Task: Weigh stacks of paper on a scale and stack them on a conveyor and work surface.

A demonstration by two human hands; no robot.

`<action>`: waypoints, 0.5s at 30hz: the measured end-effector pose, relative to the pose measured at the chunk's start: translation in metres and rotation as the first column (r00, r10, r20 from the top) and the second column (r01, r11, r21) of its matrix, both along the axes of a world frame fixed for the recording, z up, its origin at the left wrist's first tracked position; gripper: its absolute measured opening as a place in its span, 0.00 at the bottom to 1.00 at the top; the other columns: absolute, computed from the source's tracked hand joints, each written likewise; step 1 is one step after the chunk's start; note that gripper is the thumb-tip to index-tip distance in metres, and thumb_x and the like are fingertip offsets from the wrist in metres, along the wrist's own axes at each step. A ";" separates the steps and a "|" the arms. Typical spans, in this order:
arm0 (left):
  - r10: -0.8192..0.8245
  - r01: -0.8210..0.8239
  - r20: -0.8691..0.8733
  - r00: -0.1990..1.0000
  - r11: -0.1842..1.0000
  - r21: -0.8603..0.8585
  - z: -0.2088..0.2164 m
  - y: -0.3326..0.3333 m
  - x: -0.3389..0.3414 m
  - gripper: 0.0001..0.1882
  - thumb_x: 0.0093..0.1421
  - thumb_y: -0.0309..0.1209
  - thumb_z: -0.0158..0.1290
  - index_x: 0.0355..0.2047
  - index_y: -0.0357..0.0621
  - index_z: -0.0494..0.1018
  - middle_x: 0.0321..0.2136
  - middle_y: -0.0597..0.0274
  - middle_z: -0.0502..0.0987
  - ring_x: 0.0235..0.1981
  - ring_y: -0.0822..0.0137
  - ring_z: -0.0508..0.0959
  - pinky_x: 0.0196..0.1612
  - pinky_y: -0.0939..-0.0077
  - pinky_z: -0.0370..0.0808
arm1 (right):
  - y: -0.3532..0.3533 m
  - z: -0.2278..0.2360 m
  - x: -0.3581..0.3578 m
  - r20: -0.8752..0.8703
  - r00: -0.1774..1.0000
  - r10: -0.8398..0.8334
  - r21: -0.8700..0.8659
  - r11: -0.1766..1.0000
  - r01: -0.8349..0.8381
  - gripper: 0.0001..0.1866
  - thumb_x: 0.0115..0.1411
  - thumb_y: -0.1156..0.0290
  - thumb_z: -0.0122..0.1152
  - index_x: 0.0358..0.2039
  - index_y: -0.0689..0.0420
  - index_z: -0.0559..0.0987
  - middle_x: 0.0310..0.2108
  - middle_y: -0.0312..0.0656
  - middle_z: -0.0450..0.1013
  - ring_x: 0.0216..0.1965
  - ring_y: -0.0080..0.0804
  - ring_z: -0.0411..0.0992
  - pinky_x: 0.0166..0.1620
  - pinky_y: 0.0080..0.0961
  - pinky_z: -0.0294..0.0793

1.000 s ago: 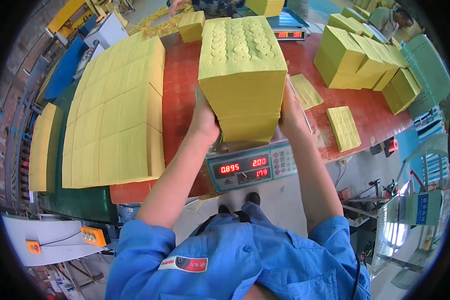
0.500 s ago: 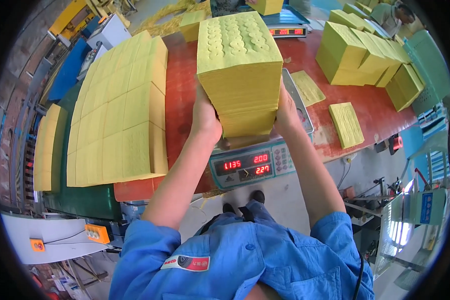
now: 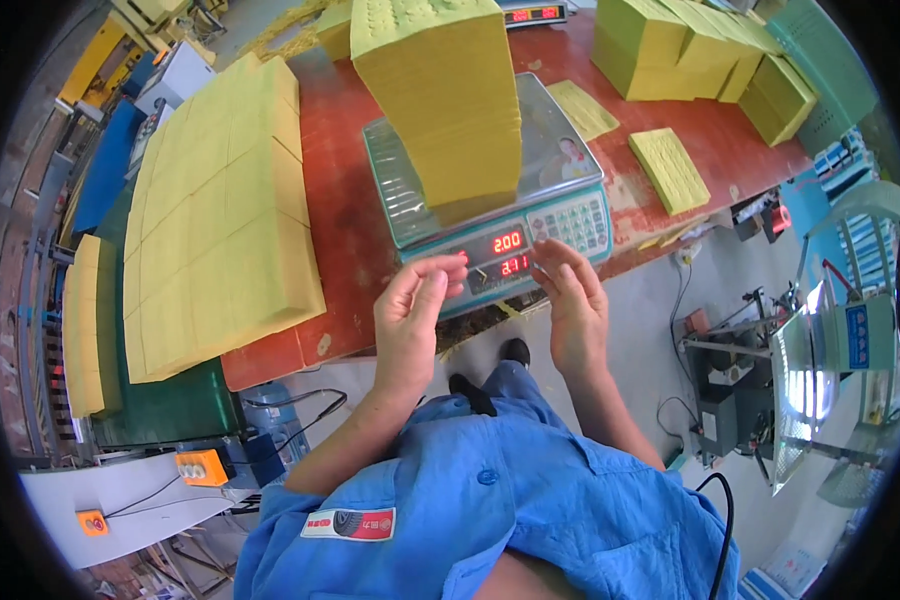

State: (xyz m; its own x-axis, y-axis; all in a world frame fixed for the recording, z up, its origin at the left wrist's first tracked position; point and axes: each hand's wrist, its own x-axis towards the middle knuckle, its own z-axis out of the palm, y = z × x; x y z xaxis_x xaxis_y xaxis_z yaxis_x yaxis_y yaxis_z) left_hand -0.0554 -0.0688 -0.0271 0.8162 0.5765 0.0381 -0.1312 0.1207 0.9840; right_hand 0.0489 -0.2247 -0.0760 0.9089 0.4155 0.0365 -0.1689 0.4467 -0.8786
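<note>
A tall stack of yellow paper sheets (image 3: 455, 110) stands on the metal pan of a digital scale (image 3: 577, 226), its embossed top partly cut off by the picture's upper edge. Both my hands are off the stack. In front of the scale's lit red display is my left hand (image 3: 413, 305), fingers loosely bent and apart from the thumb, holding nothing. Facing it, my right hand (image 3: 576, 312) hovers by the keypad's near edge, also without anything in it and its fingers slightly curled. My fingers hide part of the display.
Large blocks of yellow paper stacks (image 3: 215, 220) line the left side of the red table (image 3: 335, 165). At the far right are more yellow stacks (image 3: 660, 50). A thin pile (image 3: 669, 170) and a loose sheet (image 3: 582, 110) lie right of the scale. A second scale's display (image 3: 533, 15) shows behind.
My hands have let go of the yellow paper stack and drawn back toward my body. The stack now rests on the scale by itself, and the displayed figures have changed. The view has shifted.
</note>
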 end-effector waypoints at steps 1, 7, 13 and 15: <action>-0.010 0.010 -0.019 1.000 1.000 0.005 -0.003 -0.004 -0.004 0.13 0.71 0.29 0.45 0.44 0.34 0.77 0.44 0.54 0.80 0.46 0.66 0.79 0.51 0.68 0.77 | -0.003 -0.002 -0.005 -0.019 1.000 -0.005 -0.007 1.000 0.005 0.19 0.71 0.69 0.46 0.59 0.63 0.71 0.58 0.47 0.71 0.61 0.37 0.68 0.62 0.36 0.65; -0.062 0.063 -0.041 0.997 0.998 0.017 -0.010 -0.014 -0.023 0.13 0.71 0.29 0.45 0.42 0.33 0.77 0.42 0.55 0.80 0.44 0.67 0.80 0.49 0.70 0.77 | -0.018 -0.003 -0.027 -0.027 0.999 -0.040 -0.038 0.998 0.039 0.18 0.71 0.72 0.46 0.57 0.65 0.72 0.55 0.47 0.73 0.58 0.37 0.71 0.61 0.36 0.68; -0.065 0.066 -0.040 0.997 0.998 0.023 -0.012 -0.017 -0.030 0.13 0.70 0.29 0.46 0.42 0.34 0.78 0.41 0.56 0.81 0.43 0.67 0.80 0.48 0.72 0.77 | -0.024 -0.001 -0.033 -0.057 0.998 -0.028 -0.004 1.000 0.028 0.16 0.70 0.72 0.47 0.54 0.64 0.74 0.52 0.43 0.74 0.55 0.31 0.71 0.58 0.31 0.69; -0.067 0.068 -0.045 0.997 0.997 0.025 -0.012 -0.016 -0.029 0.13 0.70 0.29 0.46 0.42 0.34 0.78 0.40 0.56 0.81 0.43 0.67 0.80 0.48 0.72 0.77 | -0.025 -0.001 -0.032 -0.066 0.997 -0.036 -0.010 0.999 0.035 0.16 0.70 0.72 0.47 0.54 0.64 0.75 0.51 0.43 0.74 0.54 0.31 0.72 0.58 0.30 0.70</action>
State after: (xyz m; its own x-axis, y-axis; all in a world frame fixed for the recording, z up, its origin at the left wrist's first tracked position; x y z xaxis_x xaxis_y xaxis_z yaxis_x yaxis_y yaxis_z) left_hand -0.0842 -0.0845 -0.0391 0.8544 0.5194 0.0156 -0.0800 0.1018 0.9916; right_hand 0.0169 -0.2494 -0.0772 0.9234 0.3829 -0.0277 -0.2110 0.4459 -0.8699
